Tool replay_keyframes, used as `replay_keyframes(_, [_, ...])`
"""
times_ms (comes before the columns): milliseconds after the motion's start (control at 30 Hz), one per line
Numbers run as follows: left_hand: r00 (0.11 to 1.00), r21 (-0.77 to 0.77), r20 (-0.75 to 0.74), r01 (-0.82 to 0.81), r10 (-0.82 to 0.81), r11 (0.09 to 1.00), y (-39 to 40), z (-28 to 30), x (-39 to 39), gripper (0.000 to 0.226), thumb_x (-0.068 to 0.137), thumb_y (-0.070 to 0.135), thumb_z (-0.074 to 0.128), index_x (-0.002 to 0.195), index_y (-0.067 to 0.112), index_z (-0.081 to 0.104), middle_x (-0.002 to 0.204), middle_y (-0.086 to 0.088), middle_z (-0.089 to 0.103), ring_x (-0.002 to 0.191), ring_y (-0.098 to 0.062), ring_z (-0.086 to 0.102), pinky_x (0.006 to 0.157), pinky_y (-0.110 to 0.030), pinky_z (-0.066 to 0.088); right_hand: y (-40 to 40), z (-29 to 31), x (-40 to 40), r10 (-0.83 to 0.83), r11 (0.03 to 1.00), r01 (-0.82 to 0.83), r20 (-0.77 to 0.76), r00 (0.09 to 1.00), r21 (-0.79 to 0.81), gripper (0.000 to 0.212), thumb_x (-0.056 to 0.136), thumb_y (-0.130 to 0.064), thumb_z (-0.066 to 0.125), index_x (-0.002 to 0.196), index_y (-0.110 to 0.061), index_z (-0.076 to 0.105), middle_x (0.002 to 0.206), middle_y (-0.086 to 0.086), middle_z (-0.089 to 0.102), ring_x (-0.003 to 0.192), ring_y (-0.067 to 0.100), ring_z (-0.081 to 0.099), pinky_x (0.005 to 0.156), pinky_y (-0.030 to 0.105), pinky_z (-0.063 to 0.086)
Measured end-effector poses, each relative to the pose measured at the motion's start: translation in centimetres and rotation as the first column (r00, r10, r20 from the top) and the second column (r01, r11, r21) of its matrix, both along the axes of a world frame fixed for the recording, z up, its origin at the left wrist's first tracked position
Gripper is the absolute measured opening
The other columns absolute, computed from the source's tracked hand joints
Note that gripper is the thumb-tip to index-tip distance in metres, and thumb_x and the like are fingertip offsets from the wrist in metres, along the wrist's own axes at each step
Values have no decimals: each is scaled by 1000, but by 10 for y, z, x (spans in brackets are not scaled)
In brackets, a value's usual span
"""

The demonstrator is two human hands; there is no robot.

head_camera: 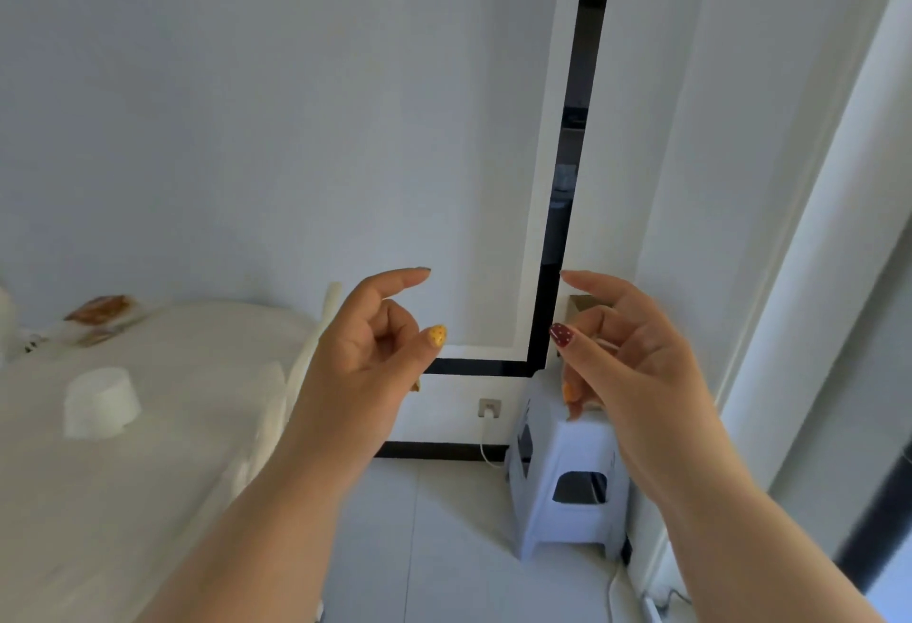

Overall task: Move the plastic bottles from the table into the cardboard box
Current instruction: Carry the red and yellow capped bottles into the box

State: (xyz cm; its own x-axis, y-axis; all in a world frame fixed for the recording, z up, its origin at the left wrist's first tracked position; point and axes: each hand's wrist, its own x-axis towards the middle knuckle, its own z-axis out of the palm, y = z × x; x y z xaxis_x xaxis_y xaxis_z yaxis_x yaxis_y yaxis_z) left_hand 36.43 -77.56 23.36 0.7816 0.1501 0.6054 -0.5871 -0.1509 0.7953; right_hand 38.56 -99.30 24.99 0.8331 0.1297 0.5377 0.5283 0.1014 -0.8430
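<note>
Smooth plastic stool (pale grey); glossy black wall trim.

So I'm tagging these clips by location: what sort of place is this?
Probably a room in a home: a table under a white cloth, a plastic stool on a tiled floor, and a wall socket.

Left hand and right hand raised, empty, fingers loosely curled

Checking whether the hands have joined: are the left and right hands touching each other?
Apart. The head view shows wall and black trim between the left hand and right hand.
</note>
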Motion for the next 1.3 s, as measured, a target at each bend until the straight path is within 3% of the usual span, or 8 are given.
replay_keyframes(400, [999,18,4,43,-43,999,125,-6,-180,44,76,39,68,120,42,64,69,9,51,64,-7,53,66,-17,50,127,-8,-182,-44,999,43,20,999,32,39,90,-5,67,118,-32,67,72,2,59,49,16,55,48,24,50])
replay_keyframes(633, [999,11,12,43,-43,999,213,-8,-290,44,76,36,69,119,40,65,69,7,49,63,-10,51,63,-17,49,214,-24,-285,39,996,-40,21,999,75,39,88,-10,68,117,-36,67,71,-2,61,49,14,56,46,24,49])
replay_keyframes(767, [1000,23,12,-13,12,1000,266,-7,-349,44,78,34,69,122,40,64,70,5,50,63,-9,50,64,-26,49,266,-24,-329,95,992,-96,5,995,85,38,89,-8,68,116,-34,67,72,0,59,48,14,54,44,26,49])
replay_keyframes(1033, [985,-50,50,-161,163,986,357,-7,-420,47,77,32,70,124,33,64,68,6,50,58,-5,49,59,-21,47,364,-16,-369,247,966,-247,21,969,69,39,85,-14,68,120,-30,65,74,4,56,47,15,52,47,27,49])
replay_keyframes(1300, [961,-72,43,-268,272,961,453,-31,-439,45,77,31,70,122,37,66,64,14,48,57,-4,46,60,-22,47,469,-35,-362,318,947,-319,26,948,42,39,82,-20,68,118,-34,65,72,-4,57,47,15,53,46,25,49])
